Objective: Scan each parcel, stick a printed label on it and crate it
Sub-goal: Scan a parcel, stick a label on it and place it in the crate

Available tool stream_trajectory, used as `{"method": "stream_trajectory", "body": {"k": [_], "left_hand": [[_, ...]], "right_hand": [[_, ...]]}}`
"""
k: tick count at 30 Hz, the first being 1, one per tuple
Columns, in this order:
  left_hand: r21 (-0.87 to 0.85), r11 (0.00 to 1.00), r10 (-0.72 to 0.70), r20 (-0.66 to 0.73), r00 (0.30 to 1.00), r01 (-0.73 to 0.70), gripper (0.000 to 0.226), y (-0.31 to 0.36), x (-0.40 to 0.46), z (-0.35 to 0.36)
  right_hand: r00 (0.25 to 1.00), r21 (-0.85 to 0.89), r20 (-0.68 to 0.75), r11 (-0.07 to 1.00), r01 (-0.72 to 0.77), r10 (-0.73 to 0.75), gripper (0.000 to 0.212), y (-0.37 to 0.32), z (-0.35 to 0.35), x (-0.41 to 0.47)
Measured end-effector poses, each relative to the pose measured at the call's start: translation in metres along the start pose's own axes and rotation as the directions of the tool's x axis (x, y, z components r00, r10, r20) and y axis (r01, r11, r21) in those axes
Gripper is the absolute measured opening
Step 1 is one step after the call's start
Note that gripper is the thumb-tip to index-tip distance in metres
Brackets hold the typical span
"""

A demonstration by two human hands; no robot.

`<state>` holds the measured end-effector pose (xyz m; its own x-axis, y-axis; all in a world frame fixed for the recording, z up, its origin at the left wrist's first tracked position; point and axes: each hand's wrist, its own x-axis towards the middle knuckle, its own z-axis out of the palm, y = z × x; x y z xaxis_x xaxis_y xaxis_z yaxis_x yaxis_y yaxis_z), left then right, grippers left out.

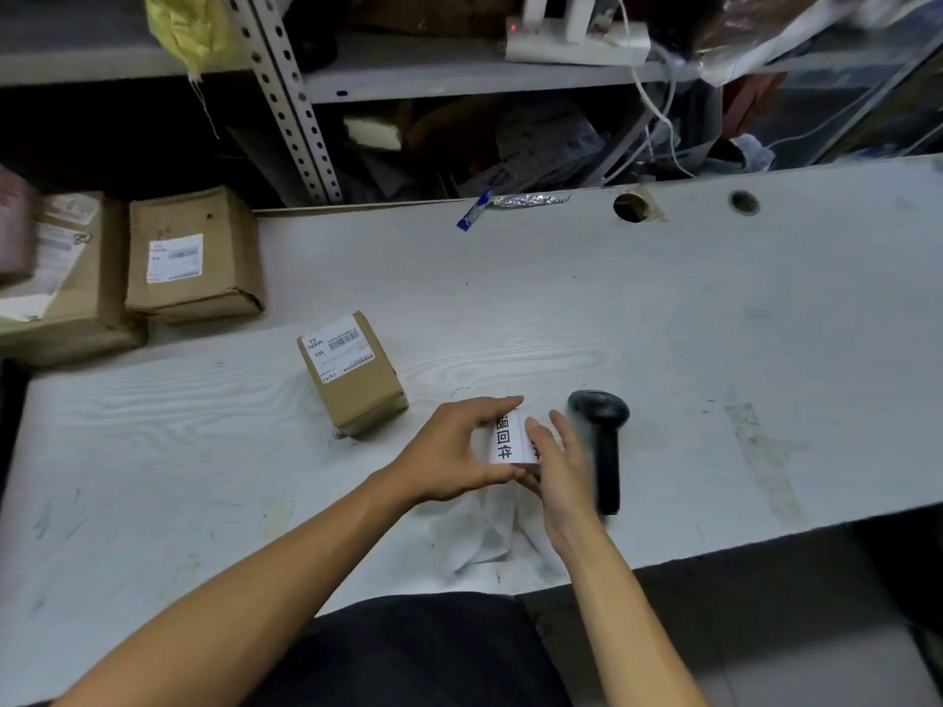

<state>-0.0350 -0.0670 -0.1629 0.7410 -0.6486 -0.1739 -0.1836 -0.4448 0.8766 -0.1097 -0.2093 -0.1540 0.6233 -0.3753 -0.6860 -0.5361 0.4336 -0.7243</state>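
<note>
The printed label (507, 441) held between both hands carries three bold black characters, 退回件, on white paper; a second label beside it, under the right fingers, shows only a sliver of black print that cannot be read. The left hand (454, 451) reaches in from the lower left, its thumb below and fingers curled over the top edge, pinching the label. The right hand (561, 461) comes in from the lower right, fingers held straight and close together against the label's right side; it is motion-blurred, so the exact contact cannot be told. Loose white backing paper (485, 533) trails from the label toward the near table edge. Just left of the hands a small cardboard parcel (354, 380) stands on the white table (689, 308), its sticker showing a barcode, "MX", "MXRC", "03" and "23/42". A black handheld scanner (602, 441) lies just right of the right hand. Two larger cardboard boxes (194, 257) with white shipping labels, too small to read, sit at the far left.
</note>
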Motion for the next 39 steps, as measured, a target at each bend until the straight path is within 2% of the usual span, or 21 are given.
{"method": "stream_trajectory", "body": {"k": [2, 5, 7, 9, 11, 14, 19, 26, 28, 30, 32, 33, 34, 36, 38, 39], "left_hand": [[-0.003, 1.0, 0.026, 0.01, 1.0, -0.026, 0.084, 0.002, -0.007, -0.011], [0.079, 0.993, 0.104, -0.182, 0.978, -0.091, 0.089, 0.003, -0.02, -0.018], [0.094, 0.993, 0.095, -0.348, 0.933, -0.066, 0.077, 0.003, -0.028, -0.017], [0.057, 0.998, 0.055, -0.422, 0.905, -0.034, 0.058, 0.001, -0.031, -0.013], [-0.067, 0.998, -0.027, -0.432, 0.902, -0.002, 0.046, 0.0, -0.033, -0.008], [-0.279, 0.96, -0.14, -0.397, 0.907, 0.026, 0.04, 0.002, -0.034, -0.003], [-0.354, 0.933, -0.191, -0.335, 0.923, 0.065, 0.028, 0.005, -0.034, -0.005], [-0.286, 0.95, -0.215, -0.305, 0.928, 0.126, 0.015, -0.001, -0.035, -0.013], [-0.302, 0.938, -0.275, -0.356, 0.893, 0.169, 0.017, -0.004, -0.034, -0.016], [-0.39, 0.898, -0.373, -0.43, 0.822, 0.204, 0.02, -0.006, -0.033, -0.025], [-0.466, 0.862, -0.431, -0.473, 0.769, 0.196, 0.025, -0.004, -0.035, -0.041], [-0.496, 0.847, -0.444, -0.466, 0.765, 0.19, 0.027, -0.002, -0.037, -0.051], [-0.532, 0.826, -0.455, -0.438, 0.775, 0.184, 0.026, 0.0, -0.04, -0.06], [-0.609, 0.772, -0.46, -0.339, 0.821, 0.18, 0.019, 0.003, -0.046, -0.075], [-0.658, 0.73, -0.438, -0.243, 0.865, 0.185, 0.014, 0.003, -0.051, -0.084], [-0.671, 0.717, -0.419, -0.202, 0.885, 0.186, 0.016, 0.001, -0.053, -0.087]], "right_hand": [[0.993, 0.101, 0.103, 0.992, -0.074, 0.063, 0.029, 0.0, 0.007, 0.003], [0.994, 0.222, 0.094, 0.972, -0.079, 0.059, 0.03, 0.001, 0.017, 0.001], [0.993, 0.314, 0.106, 0.946, -0.083, 0.052, 0.028, 0.001, 0.021, 0.002], [0.992, 0.31, 0.12, 0.948, -0.076, 0.04, 0.025, 0.002, 0.026, 0.003], [0.993, 0.299, 0.114, 0.953, -0.051, 0.017, 0.03, 0.004, 0.029, 0.005], [0.998, 0.285, 0.057, 0.959, -0.002, -0.015, 0.049, 0.003, 0.03, 0.007], [0.998, 0.212, 0.017, 0.975, 0.061, -0.066, 0.064, 0.0, 0.027, 0.007], [0.991, 0.046, -0.006, 0.99, 0.136, -0.136, 0.061, 0.003, 0.025, 0.01], [0.99, 0.021, 0.01, 0.99, 0.14, -0.14, 0.058, 0.005, 0.023, 0.013], [0.99, -0.022, 0.039, 0.99, 0.14, -0.139, 0.044, 0.005, 0.018, 0.015], [0.989, -0.124, 0.052, 0.981, 0.147, -0.142, 0.036, 0.004, 0.013, 0.018], [0.988, -0.22, 0.051, 0.964, 0.151, -0.144, 0.035, 0.004, 0.01, 0.021], [0.988, -0.347, 0.053, 0.925, 0.155, -0.146, 0.036, 0.004, 0.008, 0.023], [0.975, -0.615, 0.099, 0.759, 0.216, -0.197, 0.037, 0.006, 0.008, 0.028], [0.92, -0.703, 0.192, 0.607, 0.372, -0.342, 0.036, 0.004, 0.013, 0.029], [0.882, -0.677, 0.225, 0.584, 0.447, -0.413, 0.03, -0.001, 0.019, 0.026]]}}
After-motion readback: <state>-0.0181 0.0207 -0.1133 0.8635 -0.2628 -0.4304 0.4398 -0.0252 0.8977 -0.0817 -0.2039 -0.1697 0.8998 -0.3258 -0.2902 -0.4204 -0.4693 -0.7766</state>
